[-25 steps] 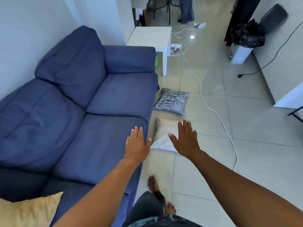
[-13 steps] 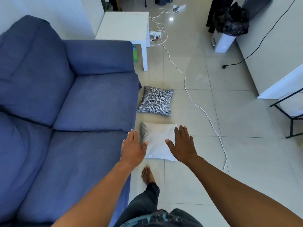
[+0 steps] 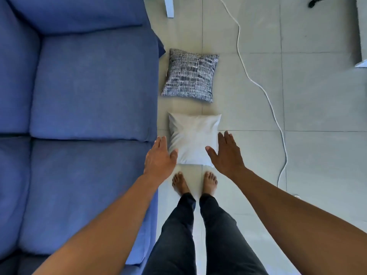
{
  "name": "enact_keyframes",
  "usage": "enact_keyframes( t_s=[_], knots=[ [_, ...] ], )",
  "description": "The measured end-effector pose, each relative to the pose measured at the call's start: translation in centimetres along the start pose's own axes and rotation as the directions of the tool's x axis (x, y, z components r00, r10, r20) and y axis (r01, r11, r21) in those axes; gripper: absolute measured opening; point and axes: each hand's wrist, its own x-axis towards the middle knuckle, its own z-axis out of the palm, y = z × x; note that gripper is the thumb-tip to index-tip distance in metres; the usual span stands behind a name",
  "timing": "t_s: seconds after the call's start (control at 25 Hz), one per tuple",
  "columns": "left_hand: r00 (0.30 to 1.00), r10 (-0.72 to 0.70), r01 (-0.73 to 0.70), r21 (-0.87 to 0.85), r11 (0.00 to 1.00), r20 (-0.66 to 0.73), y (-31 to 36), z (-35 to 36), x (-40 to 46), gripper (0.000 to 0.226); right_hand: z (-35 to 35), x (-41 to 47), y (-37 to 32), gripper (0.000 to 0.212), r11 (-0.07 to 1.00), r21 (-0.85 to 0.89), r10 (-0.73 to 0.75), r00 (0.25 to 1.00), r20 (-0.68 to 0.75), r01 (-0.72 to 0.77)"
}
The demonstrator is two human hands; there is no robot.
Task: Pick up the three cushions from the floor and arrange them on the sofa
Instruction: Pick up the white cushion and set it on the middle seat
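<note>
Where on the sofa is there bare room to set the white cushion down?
Both seat cushions of the blue sofa are bare, from backrest to front edge. The floor strip beside it is crowded: white cushion, patterned cushion, white cable.

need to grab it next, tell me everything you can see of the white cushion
The white cushion is a plain, square, soft-looking fabric pillow with faint creases, lying flat on the tiled floor beside the sofa. It sits nearer the feet than the patterned cushion. The left hand and right hand, both open, overlap its near corners; contact is unclear.
</note>
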Motion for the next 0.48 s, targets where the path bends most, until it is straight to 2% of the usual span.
enact_keyframes(
  t_s=[0.2,0.36,0.48],
  knots=[
    [0.986,-0.143,0.146,-0.035,0.989,0.085,-2.1,7.4,10.2,0.071,6.5,11.6,4.3,0.077,0.998,-0.002,0.056,0.996,0.065,-0.056],
    [0.973,-0.191,0.192,0.010,0.981,0.131,-5.0,15.2,19.4,0.065,13.5,20.5,8.9,0.078,0.997,0.002,0.074,0.990,0.116,-0.075],
    [0.965,-0.226,0.231,-0.025,0.973,0.132,-7.1,20.4,25.7,0.065,18.4,26.2,12.4,0.079,0.995,0.026,0.095,0.987,0.130,-0.099]
  ],
)
